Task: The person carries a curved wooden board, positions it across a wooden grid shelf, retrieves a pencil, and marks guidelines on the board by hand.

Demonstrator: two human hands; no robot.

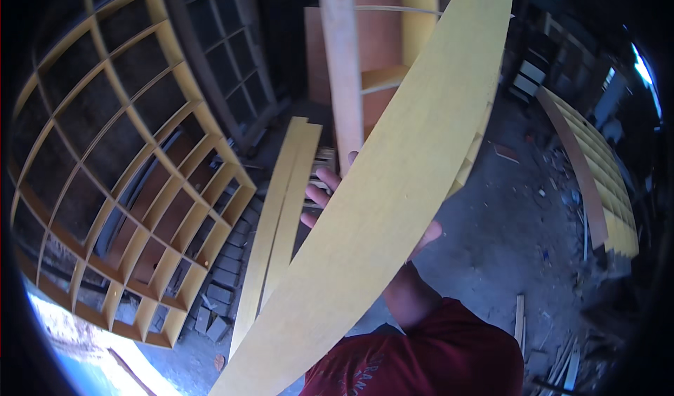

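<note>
The grip of my right hand (pixel 428 236) seems clasped on the long yellow board (pixel 386 171) from beneath; I can't see my left hand. I judge I'm steadying the board aslant above the floor (pixel 491 220); shifting it calls for balance.

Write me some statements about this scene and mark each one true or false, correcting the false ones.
1. A long yellow panel slants across the view. True.
2. The person's sleeve is green. False: the sleeve is dark red.
3. The right hand is partly hidden behind the panel. True.
4. The large grid frame at the picture's left is blue. False: the large grid frame is yellowish.
5. Both hands are in view. False: only one shows.
</note>
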